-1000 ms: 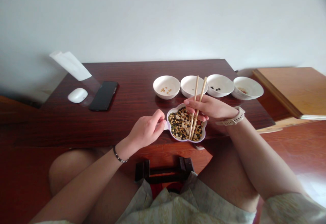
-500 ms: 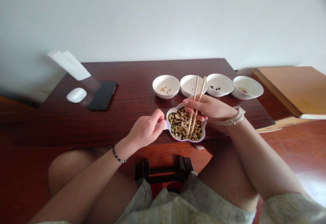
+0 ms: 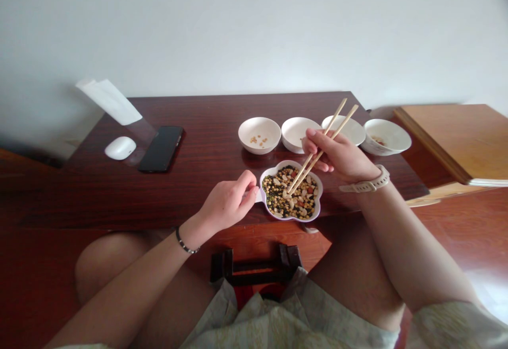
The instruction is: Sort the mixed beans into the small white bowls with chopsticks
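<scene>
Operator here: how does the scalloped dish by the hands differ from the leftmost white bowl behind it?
The scalloped dish has a lobed, flower-like outline, while the leftmost bowl is round. The dish is filled with mixed dark, yellow, pale and reddish beans; the bowl holds only a small cluster of pale ones. The dish sits nearer the person than the bowl. Both are white and stand on the dark wooden table.
</scene>
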`<state>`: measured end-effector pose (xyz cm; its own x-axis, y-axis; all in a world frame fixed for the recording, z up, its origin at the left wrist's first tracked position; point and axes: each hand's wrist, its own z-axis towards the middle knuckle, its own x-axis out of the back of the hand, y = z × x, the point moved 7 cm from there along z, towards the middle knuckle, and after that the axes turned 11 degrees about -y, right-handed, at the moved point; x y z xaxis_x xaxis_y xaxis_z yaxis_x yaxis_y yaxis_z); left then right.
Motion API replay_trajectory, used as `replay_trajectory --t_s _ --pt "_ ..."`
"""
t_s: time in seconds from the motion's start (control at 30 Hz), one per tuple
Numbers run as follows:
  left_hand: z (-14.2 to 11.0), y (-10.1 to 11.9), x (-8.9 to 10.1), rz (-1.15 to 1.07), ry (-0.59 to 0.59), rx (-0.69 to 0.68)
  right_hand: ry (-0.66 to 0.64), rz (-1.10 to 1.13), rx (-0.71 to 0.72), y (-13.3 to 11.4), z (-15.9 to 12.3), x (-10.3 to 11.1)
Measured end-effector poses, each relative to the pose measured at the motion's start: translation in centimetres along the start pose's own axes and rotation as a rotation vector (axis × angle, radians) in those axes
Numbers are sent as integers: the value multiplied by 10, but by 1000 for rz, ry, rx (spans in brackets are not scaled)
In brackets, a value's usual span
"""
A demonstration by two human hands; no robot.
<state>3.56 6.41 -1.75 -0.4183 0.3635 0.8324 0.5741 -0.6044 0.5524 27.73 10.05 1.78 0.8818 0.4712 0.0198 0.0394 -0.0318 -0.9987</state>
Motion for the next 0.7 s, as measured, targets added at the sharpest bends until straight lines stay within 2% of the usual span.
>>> replay_trajectory --t_s 0.13,0.23,0.5,0.7 --pt "-1 -1 -1 11 0 -5 162 1 87 -5 -2 19" --pt "-1 -1 0 18 0 1 200 -36 101 -4 -3 25" --pt "0 -1 0 14 3 0 63 -204 11 5 1 8" --pt "1 1 0 7 0 1 23 -286 -1 6 5 -3"
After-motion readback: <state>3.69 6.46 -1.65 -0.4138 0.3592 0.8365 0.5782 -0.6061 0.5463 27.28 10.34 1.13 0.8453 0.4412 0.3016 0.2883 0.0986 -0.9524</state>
